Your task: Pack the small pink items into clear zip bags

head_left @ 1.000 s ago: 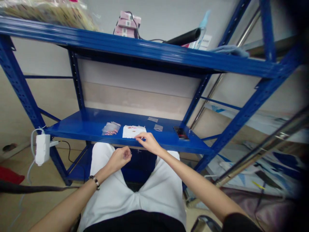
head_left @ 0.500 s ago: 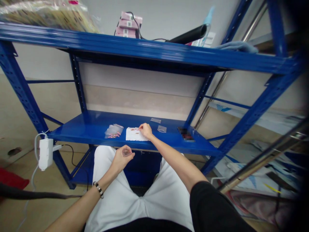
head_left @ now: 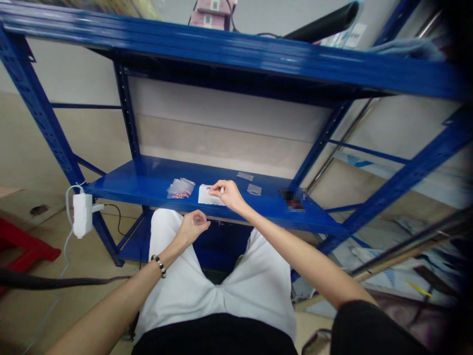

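My left hand is closed around a small round clear container, held in front of the shelf edge above my left knee. My right hand reaches over a white sheet on the blue shelf, its thumb and fingertips pinched together. Whatever sits in that pinch is too small to make out. A small reddish-brown bit shows by the fingertips; the hand hides the sheet's right part. Left of the sheet lies a pile of clear zip bags with small reddish pieces inside.
Two flat clear bags lie behind and right of my right hand. Further right is a blurred-out dark object. An upper blue beam crosses overhead. A white power strip hangs at the left post; a red stool stands on the floor.
My right hand has shifted off the sheet's middle toward its front right, still pinched. Fewer small pieces show on the sheet. My left hand keeps the container; the whole view has tilted.
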`<state>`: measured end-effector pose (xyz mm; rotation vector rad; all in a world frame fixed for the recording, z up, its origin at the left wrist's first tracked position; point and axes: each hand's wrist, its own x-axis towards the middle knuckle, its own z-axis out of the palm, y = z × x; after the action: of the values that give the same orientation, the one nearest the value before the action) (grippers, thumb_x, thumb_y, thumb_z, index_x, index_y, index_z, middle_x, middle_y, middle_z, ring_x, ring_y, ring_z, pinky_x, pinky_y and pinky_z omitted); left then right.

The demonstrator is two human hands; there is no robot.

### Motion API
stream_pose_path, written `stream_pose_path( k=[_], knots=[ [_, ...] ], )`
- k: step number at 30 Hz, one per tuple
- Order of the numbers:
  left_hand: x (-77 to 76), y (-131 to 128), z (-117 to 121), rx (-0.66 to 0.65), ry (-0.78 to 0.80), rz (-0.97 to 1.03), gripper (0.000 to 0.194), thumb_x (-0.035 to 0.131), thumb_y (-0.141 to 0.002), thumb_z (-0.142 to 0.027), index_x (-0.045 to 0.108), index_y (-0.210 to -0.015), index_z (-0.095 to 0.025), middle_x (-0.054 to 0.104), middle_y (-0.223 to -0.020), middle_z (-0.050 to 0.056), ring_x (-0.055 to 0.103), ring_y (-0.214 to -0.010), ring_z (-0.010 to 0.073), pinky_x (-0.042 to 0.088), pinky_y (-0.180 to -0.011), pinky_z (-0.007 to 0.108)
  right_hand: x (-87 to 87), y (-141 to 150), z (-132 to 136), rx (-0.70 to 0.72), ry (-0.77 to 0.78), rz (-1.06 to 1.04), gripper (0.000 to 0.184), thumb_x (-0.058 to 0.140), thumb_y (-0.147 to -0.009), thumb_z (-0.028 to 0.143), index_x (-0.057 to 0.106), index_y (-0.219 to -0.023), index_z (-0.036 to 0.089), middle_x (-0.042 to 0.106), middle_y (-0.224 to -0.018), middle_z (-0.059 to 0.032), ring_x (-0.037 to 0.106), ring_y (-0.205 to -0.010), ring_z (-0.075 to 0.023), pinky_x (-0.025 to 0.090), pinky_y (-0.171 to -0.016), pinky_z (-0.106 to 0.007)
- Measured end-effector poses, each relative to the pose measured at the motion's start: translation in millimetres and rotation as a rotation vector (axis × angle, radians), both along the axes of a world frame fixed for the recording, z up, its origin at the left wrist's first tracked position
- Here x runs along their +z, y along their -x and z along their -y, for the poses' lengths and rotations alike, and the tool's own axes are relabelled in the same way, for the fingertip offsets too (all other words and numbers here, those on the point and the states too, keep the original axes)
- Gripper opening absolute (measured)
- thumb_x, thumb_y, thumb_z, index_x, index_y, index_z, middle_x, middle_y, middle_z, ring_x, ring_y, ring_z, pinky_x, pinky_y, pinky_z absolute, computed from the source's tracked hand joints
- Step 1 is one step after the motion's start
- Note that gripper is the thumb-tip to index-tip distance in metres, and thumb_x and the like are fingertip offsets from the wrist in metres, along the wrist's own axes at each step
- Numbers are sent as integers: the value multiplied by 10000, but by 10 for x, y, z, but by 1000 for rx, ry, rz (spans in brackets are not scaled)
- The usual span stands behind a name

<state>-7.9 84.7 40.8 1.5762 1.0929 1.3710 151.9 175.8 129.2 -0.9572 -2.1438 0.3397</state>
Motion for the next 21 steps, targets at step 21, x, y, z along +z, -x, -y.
stream_pose_path(
  k=[21],
  knots=[
    [158,-25,230,-294,239,159,207,666,-816,-332,531,-857,-181,670,-743,18,638,-753,143,482,-682,249,-36,-159,-224,-283,-32,244,201,557,-880,130,753,-902,168,715,-928,-77,612,-857,-192,428,-765,-262]
  ],
)
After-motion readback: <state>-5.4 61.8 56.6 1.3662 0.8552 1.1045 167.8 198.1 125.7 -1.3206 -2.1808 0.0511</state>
